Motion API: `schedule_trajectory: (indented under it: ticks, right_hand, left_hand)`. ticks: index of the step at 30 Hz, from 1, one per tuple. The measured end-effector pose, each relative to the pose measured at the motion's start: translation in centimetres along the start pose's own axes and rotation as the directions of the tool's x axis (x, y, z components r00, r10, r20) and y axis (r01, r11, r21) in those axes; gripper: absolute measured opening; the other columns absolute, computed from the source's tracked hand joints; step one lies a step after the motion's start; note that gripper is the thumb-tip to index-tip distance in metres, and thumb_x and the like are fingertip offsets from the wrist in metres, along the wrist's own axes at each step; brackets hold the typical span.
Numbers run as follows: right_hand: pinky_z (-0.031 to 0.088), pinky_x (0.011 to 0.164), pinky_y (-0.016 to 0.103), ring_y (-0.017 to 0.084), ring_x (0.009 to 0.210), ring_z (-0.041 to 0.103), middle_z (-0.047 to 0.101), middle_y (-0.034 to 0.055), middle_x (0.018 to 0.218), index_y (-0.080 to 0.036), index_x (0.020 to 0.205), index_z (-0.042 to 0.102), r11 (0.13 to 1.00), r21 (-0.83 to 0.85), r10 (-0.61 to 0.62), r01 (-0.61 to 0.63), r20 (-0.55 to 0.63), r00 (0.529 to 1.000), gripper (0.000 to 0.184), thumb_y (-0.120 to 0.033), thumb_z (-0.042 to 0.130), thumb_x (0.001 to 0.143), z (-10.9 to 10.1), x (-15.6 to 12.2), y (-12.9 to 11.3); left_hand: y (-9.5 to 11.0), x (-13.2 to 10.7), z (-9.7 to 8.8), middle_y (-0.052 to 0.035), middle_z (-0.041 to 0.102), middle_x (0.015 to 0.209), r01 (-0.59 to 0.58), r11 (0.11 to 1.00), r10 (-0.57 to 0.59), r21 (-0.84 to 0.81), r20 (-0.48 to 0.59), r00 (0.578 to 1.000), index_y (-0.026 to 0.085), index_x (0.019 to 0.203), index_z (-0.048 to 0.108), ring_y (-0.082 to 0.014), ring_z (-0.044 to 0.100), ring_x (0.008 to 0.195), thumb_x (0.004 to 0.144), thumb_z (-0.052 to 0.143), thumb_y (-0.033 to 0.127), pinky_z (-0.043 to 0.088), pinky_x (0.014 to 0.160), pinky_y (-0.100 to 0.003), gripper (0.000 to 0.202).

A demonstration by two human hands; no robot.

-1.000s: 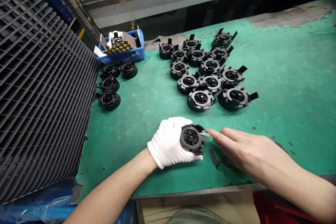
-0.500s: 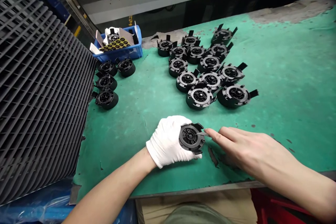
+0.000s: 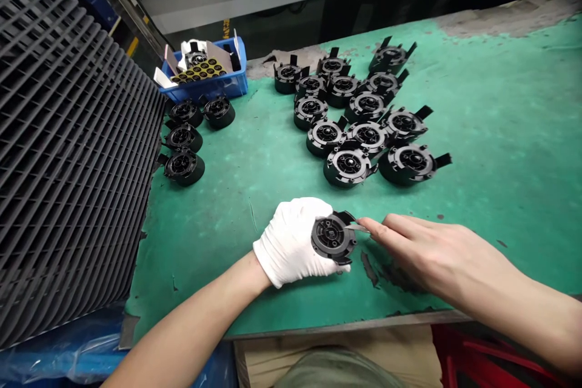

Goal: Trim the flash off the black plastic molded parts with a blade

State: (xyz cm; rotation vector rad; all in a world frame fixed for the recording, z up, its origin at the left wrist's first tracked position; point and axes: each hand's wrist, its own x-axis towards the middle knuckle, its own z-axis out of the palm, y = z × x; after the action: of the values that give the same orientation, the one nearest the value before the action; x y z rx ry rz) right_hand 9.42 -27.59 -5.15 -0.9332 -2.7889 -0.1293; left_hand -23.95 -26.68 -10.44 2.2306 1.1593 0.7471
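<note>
My left hand (image 3: 295, 244), in a white glove, is closed around a round black plastic part (image 3: 334, 236) with tabs on its rim, its ribbed face turned up. Bare and ungloved, my right hand (image 3: 421, 245) pinches a small pointed metal blade (image 3: 357, 227). The blade's tip lies over the part's upper right face, close to the rim; whether it touches cannot be made out. The blade's handle is hidden inside my right hand. Both hands are above the green mat (image 3: 218, 297) near the front edge.
Several similar black parts (image 3: 349, 165) stand grouped beyond my hands. A smaller group (image 3: 183, 167) is at the left, before a blue bin (image 3: 227, 82) holding a part and yellow-black stickers (image 3: 200, 71). Stacked dark grids (image 3: 77, 151) rise along the left side. A red stool (image 3: 482, 357) is below right.
The blade has shifted slightly right, from nearer the part's centre toward its rim, along with my right hand. My left hand keeps its hold. The view has shifted a little.
</note>
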Motion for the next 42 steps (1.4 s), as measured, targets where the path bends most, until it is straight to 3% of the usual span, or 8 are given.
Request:
schedule_trajectory:
  ticks: [7, 14, 20, 28, 32, 35, 39, 42]
  right_hand:
    - [0.048, 0.062, 0.034, 0.017, 0.072, 0.071, 0.075, 0.0018, 0.099, -0.011, 0.160, 0.072, 0.999, -0.010, -0.052, 0.052, 0.013, 0.999, 0.070, 0.013, 0.060, 0.094, -1.4, 0.5, -1.2]
    - [0.048, 0.060, 0.035, 0.018, 0.074, 0.072, 0.071, 0.0003, 0.097, -0.010, 0.163, 0.067, 0.997, -0.049, -0.064, 0.063, -0.006, 0.998, 0.073, 0.012, 0.056, 0.094, -1.6, 0.8, -1.3]
    - [0.048, 0.061, 0.036, 0.020, 0.074, 0.072, 0.076, 0.0022, 0.099, -0.017, 0.178, 0.058, 1.000, -0.015, 0.007, -0.007, 0.010, 1.000, 0.085, 0.009, 0.056, 0.097, -1.0, 0.2, -1.3]
    - [0.056, 0.065, 0.036, 0.022, 0.079, 0.077, 0.081, 0.0035, 0.103, -0.018, 0.181, 0.062, 0.998, 0.046, -0.050, 0.046, 0.080, 0.996, 0.091, 0.010, 0.058, 0.094, -1.4, -0.3, -1.1]
    - [0.046, 0.060, 0.034, 0.017, 0.068, 0.069, 0.074, -0.0013, 0.094, -0.022, 0.164, 0.072, 0.992, 0.119, -0.037, 0.034, 0.025, 0.999, 0.058, 0.000, 0.059, 0.112, -0.9, 0.3, 0.1]
    - [0.049, 0.062, 0.031, 0.016, 0.070, 0.072, 0.076, -0.0009, 0.096, -0.024, 0.158, 0.073, 0.979, 0.201, 0.051, -0.038, -0.058, 0.997, 0.033, -0.018, 0.059, 0.129, -0.8, 0.4, 0.2]
    - [0.055, 0.063, 0.029, 0.016, 0.071, 0.076, 0.081, 0.0013, 0.104, -0.026, 0.162, 0.074, 0.953, 0.270, 0.163, -0.135, -0.084, 0.983, 0.040, -0.013, 0.055, 0.128, -0.4, -0.5, -1.9]
    - [0.059, 0.071, 0.029, 0.018, 0.080, 0.079, 0.081, 0.0030, 0.108, -0.025, 0.171, 0.071, 0.961, 0.213, 0.198, -0.175, -0.094, 0.976, 0.049, -0.010, 0.052, 0.128, 0.3, -1.1, -4.0]
  left_hand:
    - [0.1, 0.1, 0.0, -0.0180, 0.094, 0.140, -0.006, 1.000, 0.006, 0.007, -0.004, 1.000, 0.023, 0.141, 0.087, -0.0449, 0.094, 0.128, 0.084, 0.111, 0.085, 0.079, 0.114, -0.059, 0.088]
    - [0.0, 0.1, 0.1, -0.0180, 0.094, 0.140, -0.032, 0.999, 0.032, 0.030, -0.007, 0.999, 0.022, 0.140, 0.088, -0.0458, 0.094, 0.127, 0.071, 0.122, 0.078, 0.080, 0.113, -0.059, 0.095]
    - [0.2, 0.3, -0.2, -0.0171, 0.093, 0.142, -0.008, 0.999, 0.007, 0.033, 0.022, 1.000, 0.024, 0.140, 0.088, -0.0458, 0.093, 0.130, 0.071, 0.123, 0.076, 0.079, 0.115, -0.059, 0.094]
    - [0.2, 0.3, -0.3, -0.0181, 0.093, 0.143, 0.009, 1.000, -0.009, 0.000, 0.035, 0.999, 0.022, 0.142, 0.089, -0.0464, 0.093, 0.132, 0.071, 0.124, 0.080, 0.079, 0.116, -0.059, 0.098]
    - [0.1, 0.4, -0.1, -0.0167, 0.094, 0.142, 0.007, 0.999, -0.007, -0.036, 0.011, 1.000, 0.024, 0.139, 0.092, -0.0454, 0.094, 0.130, 0.062, 0.129, 0.081, 0.080, 0.117, -0.059, 0.102]
    - [-0.3, 0.2, 0.3, -0.0170, 0.094, 0.141, -0.004, 0.998, -0.001, -0.064, -0.078, 0.997, 0.025, 0.128, 0.093, -0.0454, 0.094, 0.131, 0.055, 0.130, 0.084, 0.080, 0.118, -0.060, 0.101]
    - [-0.9, -0.5, 1.3, -0.0231, 0.091, 0.149, -0.006, 0.998, -0.006, -0.055, -0.206, 0.979, 0.024, 0.121, 0.086, -0.0500, 0.092, 0.139, 0.050, 0.129, 0.089, 0.080, 0.122, -0.067, 0.105]
    - [-1.0, -1.1, 1.7, -0.0261, 0.086, 0.163, -0.030, 0.999, 0.021, -0.042, -0.205, 0.979, 0.025, 0.135, 0.079, -0.0517, 0.090, 0.150, 0.061, 0.127, 0.084, 0.079, 0.123, -0.069, 0.105]
